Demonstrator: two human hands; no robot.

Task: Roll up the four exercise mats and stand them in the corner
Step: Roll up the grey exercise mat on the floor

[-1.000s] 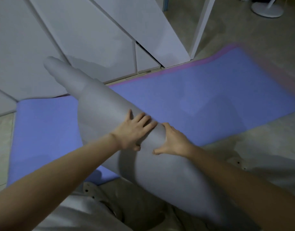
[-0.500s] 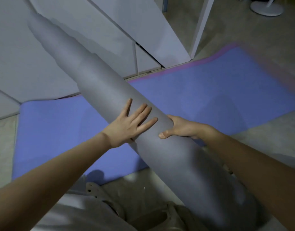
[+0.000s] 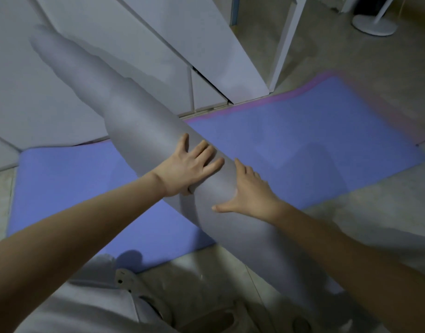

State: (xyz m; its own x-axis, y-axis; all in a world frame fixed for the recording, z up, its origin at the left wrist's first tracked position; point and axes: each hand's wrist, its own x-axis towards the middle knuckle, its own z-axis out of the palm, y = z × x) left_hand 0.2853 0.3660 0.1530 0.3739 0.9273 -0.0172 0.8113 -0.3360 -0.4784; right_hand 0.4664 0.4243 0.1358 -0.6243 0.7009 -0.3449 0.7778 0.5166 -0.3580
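Observation:
A rolled grey mat (image 3: 139, 121) slants from the upper left down to the lower right, lifted above the floor. Its far end is unevenly telescoped. My left hand (image 3: 190, 167) lies on its left side with fingers spread, thumb tucked under the roll. My right hand (image 3: 247, 193) presses flat on its right side, fingers pointing up the roll. Under it a blue mat (image 3: 291, 145) lies unrolled on the floor. A pink mat edge (image 3: 262, 104) shows beneath the blue mat's far side.
White cabinet doors (image 3: 110, 44) fill the upper left, and a white panel (image 3: 206, 44) leans beside them. A white post (image 3: 286, 42) stands on the beige floor. A round white stand base (image 3: 375, 25) sits at the top right. My pale trousers (image 3: 86, 308) are at the bottom.
The rolled grey mat rose and straightened, then its far end dropped slightly. My right hand shifted from gripping the roll's edge to lying flat on its side.

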